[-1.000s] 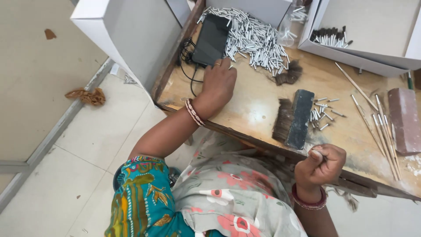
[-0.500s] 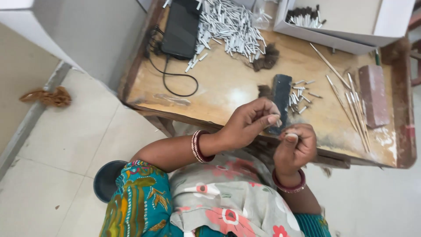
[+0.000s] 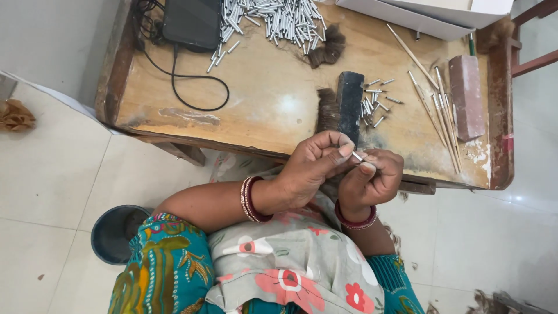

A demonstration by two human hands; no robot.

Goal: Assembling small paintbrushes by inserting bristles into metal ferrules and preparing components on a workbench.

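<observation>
**Both hands pinch one small metal tube at table edge**

Left hand [image 3: 314, 168] and right hand [image 3: 372, 177] meet above the lap, fingertips closed on a small metal tube [image 3: 357, 156] between them. Behind them on the wooden table [image 3: 261, 110]: a dark comb block [image 3: 350, 104] (hair tuft beside it), loose tubes [image 3: 375, 107], thin sticks [image 3: 436, 107], a brick-like block [image 3: 467, 96].

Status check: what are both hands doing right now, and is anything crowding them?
Left hand and right hand meet, both pinching one small metal tube. Held above table edge. Nothing between them; black comb block lies just beyond.
</observation>
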